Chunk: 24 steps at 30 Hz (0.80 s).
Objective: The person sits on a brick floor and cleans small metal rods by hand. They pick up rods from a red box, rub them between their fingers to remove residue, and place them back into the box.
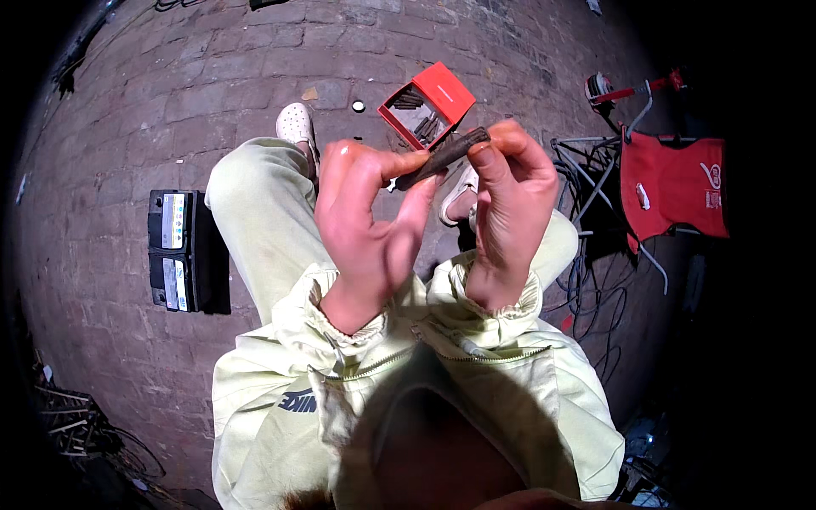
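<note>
A short, dark brown rod (pixel 444 158) slants between my two hands, above the brick floor; its exact kind I cannot make out. At its lower left end, the thumb and fingers of my left hand (pixel 367 200) pinch it. The thumb and forefinger of my right hand (pixel 512 183) grip it near its upper right end. Just beyond the rod, an opened red cardboard box (pixel 448 92) rests on the floor. Inside it lie several similar dark rods (pixel 410 100), partly hidden by the box wall and my hands.
A black car battery (pixel 173 251) stands on the floor to my left. At the right is a red folding stool (pixel 673 185) with metal legs, beside tangled black cables (pixel 599 297). A small round white cap (pixel 358 106) lies left of the box. Metal scraps (pixel 76 425) lie at lower left.
</note>
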Tool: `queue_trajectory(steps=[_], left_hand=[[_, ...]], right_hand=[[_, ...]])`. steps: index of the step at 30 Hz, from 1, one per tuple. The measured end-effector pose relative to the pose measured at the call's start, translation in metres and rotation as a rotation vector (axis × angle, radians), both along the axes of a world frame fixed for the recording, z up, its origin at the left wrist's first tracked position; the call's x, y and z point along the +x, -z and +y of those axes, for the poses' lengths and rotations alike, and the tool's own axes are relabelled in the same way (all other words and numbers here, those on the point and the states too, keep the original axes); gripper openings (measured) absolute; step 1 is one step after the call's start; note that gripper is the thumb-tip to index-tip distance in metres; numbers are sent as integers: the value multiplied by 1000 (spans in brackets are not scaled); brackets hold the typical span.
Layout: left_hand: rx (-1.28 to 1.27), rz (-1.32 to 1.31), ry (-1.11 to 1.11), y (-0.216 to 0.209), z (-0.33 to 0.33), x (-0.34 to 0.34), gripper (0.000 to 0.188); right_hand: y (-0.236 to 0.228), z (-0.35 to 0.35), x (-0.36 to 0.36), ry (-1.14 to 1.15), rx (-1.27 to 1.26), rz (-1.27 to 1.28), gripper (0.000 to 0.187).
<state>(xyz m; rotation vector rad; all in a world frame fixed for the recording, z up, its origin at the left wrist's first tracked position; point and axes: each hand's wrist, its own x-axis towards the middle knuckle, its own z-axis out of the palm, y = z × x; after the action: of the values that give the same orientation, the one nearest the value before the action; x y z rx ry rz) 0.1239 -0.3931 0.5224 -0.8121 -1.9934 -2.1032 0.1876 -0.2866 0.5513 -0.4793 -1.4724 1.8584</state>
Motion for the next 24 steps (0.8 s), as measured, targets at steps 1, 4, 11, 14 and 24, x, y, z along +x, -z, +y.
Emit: queue_trajectory(steps=[1, 4, 11, 14, 24], left_hand=[[11, 25, -26, -2, 0, 1, 22], [-4, 100, -44, -1, -3, -1, 24], [25, 166, -79, 0, -3, 1, 26], [37, 217, -124, -1, 0, 3, 25], [6, 91, 73, -4, -2, -6, 21]], right_hand=[[0, -1, 0, 27, 37, -3, 16], [-5, -5, -4, 102, 129, 3, 19], [7, -4, -4, 446, 902, -43, 27], [9, -3, -2, 475, 827, -28, 28], [3, 7, -3, -44, 99, 106, 18]])
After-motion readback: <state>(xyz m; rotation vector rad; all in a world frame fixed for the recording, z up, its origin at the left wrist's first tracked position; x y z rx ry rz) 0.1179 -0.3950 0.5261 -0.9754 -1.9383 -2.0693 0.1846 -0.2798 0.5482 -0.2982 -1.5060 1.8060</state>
